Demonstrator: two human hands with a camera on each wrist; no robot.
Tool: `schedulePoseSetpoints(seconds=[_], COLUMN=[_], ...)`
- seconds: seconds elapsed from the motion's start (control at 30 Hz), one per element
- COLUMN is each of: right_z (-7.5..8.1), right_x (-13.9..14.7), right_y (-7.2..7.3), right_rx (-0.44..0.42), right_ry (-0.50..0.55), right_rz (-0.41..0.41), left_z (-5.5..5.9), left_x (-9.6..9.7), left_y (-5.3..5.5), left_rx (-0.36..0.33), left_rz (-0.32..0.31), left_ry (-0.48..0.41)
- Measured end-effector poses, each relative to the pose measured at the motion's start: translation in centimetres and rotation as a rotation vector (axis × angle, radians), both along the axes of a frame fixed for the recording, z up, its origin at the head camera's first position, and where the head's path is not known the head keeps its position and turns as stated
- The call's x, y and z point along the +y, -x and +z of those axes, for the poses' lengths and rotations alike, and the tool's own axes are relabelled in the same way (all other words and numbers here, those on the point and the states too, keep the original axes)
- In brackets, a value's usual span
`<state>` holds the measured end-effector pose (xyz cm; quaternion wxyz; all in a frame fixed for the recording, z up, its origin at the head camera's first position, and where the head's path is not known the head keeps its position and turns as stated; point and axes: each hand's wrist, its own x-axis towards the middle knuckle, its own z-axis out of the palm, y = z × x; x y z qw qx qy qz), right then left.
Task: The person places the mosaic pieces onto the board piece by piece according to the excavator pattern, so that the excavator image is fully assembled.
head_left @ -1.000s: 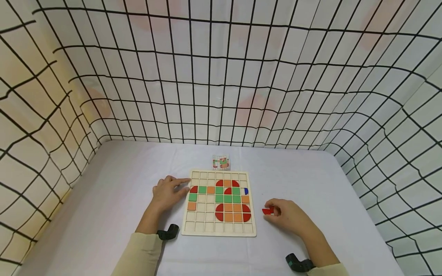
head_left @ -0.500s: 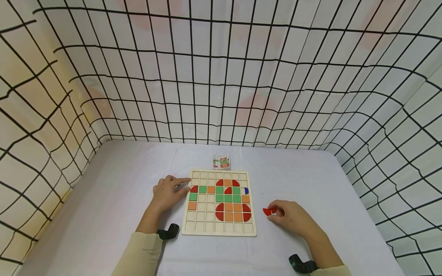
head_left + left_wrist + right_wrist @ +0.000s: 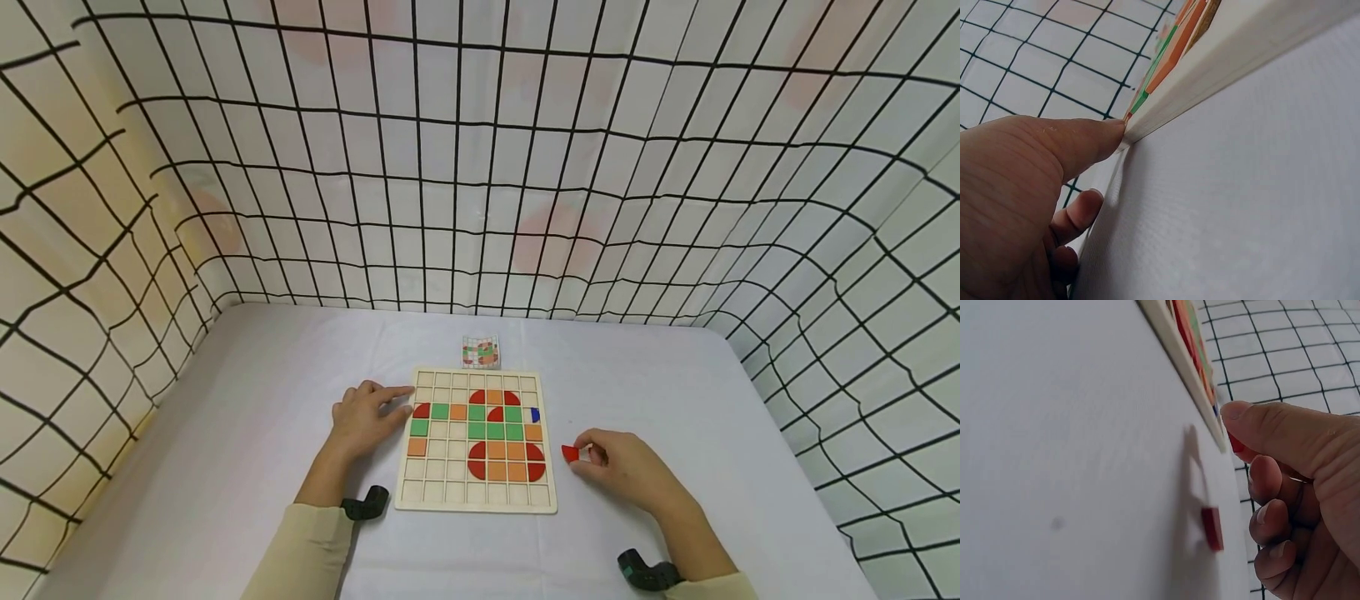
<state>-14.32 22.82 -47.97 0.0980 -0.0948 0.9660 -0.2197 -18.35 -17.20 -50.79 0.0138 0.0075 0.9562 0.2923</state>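
A pale wooden grid board point(image 3: 455, 493) lies flat, with red rounded pieces, green squares, orange squares and one blue piece in its cells. My left hand point(image 3: 367, 421) touches the board's left edge with the index finger and thumb. In the left wrist view, the thumb point(image 3: 1088, 140) meets the board's side point(image 3: 1222, 78). My right hand point(image 3: 626, 467) pinches a small red piece point(image 3: 570, 453) between thumb and index finger, just right of the board. That piece is mostly covered in the right wrist view. Below the hand there, another red piece point(image 3: 1212, 529) sits on the white cloth.
A small pattern card point(image 3: 480, 352) with a coloured grid lies behind the board. Black wire mesh point(image 3: 487, 183) rises at the back and both sides of the white-covered table point(image 3: 262, 417). Each wrist carries a black camera mount.
My right hand drew slightly right, then moved left and a little away with the pinched red piece, closer to the board. The left hand has stayed on the board's edge.
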Motion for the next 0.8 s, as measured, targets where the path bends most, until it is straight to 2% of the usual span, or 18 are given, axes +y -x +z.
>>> schedulePoseSetpoints(seconds=[0.1,0.23,0.53,0.8], right_z=[0.5,0.9,1.1,0.6], right_x=[-1.3,-3.2,-7.3,-10.4], right_y=[0.0,0.0,-0.3,-0.3], right_rx=[-0.012,-0.014,0.037,0.086], right_ry=[0.013,0.033,0.024,0.053], right_rz=[0.006,0.053,0.254,0.366], left_z=[0.0,-0.1,-0.2,-0.1], left_x=[0.0,-0.1,0.0,0.0], left_y=[0.0,0.0,0.1,0.1], left_rx=[-0.003,-0.004,-0.007,-0.008], left_rz=[0.000,0.000,-0.001,0.000], left_ry=[0.005,0.002,0.007,-0.001])
